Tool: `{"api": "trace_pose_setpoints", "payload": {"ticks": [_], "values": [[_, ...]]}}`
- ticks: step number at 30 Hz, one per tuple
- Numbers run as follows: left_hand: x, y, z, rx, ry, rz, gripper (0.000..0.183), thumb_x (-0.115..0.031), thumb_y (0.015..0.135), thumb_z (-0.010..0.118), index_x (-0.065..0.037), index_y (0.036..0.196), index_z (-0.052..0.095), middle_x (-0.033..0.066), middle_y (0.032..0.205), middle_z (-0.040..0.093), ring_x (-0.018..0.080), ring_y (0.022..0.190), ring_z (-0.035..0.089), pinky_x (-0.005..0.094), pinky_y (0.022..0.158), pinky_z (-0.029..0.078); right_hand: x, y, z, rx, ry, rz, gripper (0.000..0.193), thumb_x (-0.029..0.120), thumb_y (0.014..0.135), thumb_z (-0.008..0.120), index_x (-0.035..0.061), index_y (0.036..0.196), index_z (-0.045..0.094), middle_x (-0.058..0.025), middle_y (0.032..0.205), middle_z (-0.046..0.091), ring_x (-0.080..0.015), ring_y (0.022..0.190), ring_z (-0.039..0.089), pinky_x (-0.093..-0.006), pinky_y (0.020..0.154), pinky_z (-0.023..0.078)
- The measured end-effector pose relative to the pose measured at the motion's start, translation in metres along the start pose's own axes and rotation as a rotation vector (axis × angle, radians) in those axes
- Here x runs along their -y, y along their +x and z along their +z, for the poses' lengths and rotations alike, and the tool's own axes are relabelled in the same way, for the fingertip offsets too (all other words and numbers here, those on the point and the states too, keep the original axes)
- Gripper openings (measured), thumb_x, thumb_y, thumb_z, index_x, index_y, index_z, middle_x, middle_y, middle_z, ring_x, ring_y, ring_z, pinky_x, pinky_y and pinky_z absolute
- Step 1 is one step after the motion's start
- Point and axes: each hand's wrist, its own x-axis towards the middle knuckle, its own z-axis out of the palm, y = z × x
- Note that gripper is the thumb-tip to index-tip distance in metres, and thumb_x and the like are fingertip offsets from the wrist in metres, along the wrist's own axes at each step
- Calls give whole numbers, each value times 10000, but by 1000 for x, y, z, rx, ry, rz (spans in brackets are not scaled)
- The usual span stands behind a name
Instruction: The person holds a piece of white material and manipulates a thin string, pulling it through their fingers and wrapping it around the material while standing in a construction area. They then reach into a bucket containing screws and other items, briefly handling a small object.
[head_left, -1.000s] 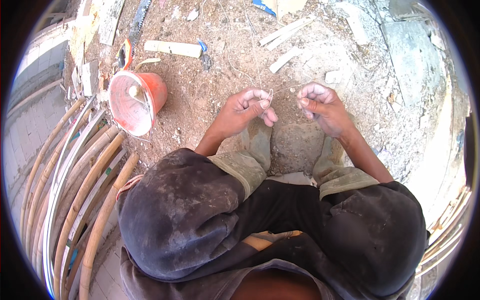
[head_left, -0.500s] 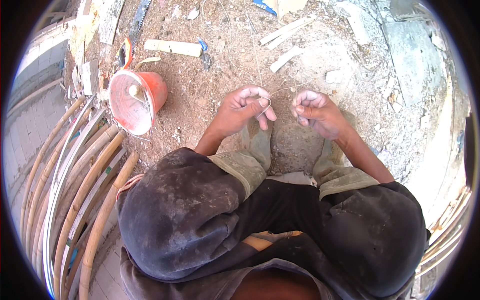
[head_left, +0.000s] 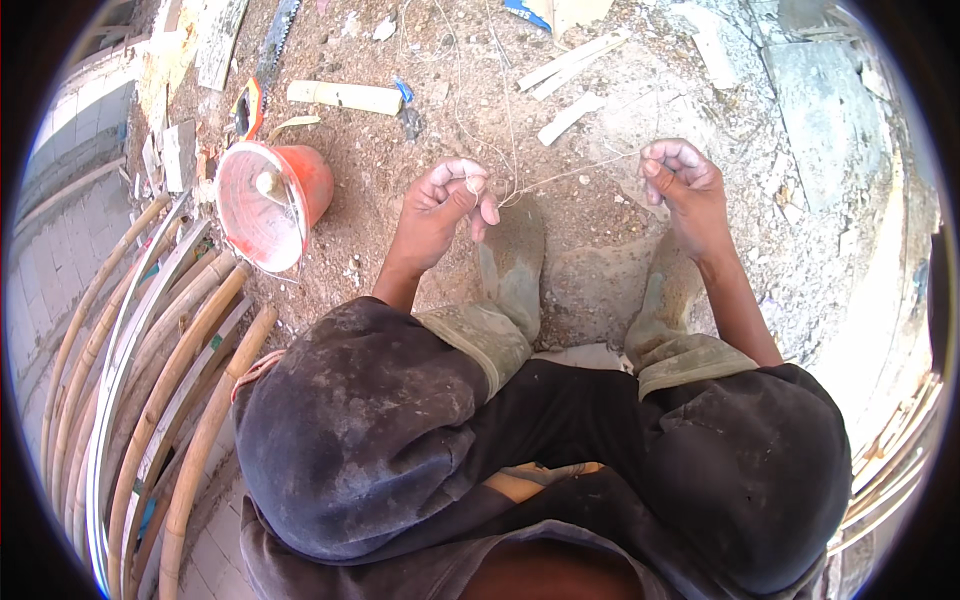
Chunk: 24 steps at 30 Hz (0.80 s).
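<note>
A thin pale string (head_left: 570, 174) stretches between my two hands above the ground, in front of my bent knees. Its left part is pinched by the thumb and fingers of my left hand (head_left: 445, 208), where a small loop shows at the fingertips. Farther right and a bit higher, my right hand (head_left: 688, 190) pinches the other part between thumb and curled forefinger. More of the string trails from near the left hand toward the far side of the ground in loose curves.
An orange bucket (head_left: 312, 185) lies tipped at the left, near a handsaw (head_left: 250, 108) with an orange handle. Curved bamboo poles (head_left: 190, 400) are stacked at the lower left. Beyond my hands lie bamboo pieces (head_left: 347, 96) and wood strips (head_left: 570, 118). A grey slab (head_left: 835, 120) is at the far right.
My hands have moved apart, the left to the left and the right to the right and farther away. The string between them is drawn out longer and straighter.
</note>
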Motion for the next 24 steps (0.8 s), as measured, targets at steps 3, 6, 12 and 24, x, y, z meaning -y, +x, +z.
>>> {"api": "trace_pose_setpoints", "payload": {"ticks": [3, 6, 12, 24], "values": [[-5, -2, -20, -57, -42, 69, 142, -148, 1018, 555, -47, 1107, 601, 125, 805, 688, 177, 629, 633, 293, 577, 515, 20, 7, -53, -216, 68, -172, 154, 72, 922, 690, 5, 1058, 664, -34, 850, 667, -81, 652, 519, -219, 607, 414], [-9, 4, -38, -323, 49, 93, 157, -160, 1022, 552, -36, 1110, 589, 124, 853, 711, 204, 708, 687, 296, 663, 545, 50, -2, -132, -597, -213, -222, 206, 79, 916, 693, -28, 1089, 662, -18, 830, 662, -52, 632, 495, -194, 581, 394], [-19, 0, -82, -559, 802, -82, 509, -7, 868, 544, 36, 1365, 444, 244, 1490, 398, 342, 1380, 406, 460, 1148, 313, 75, -33, -193, -866, -1717, 216, 434, 218, 907, 643, -10, 1274, 606, -247, 1152, 656, -368, 1050, 652, -458, 901, 523], [5, 56, 67, 137, 921, 419, 475, -153, 927, 663, -61, 1353, 475, 166, 1462, 456, 333, 1378, 421, 450, 1139, 335, -20, 22, -64, -33, -1706, -310, 391, 285, 895, 687, 178, 1259, 593, -95, 1428, 428, -270, 1057, 649, -538, 1097, 361]]}}
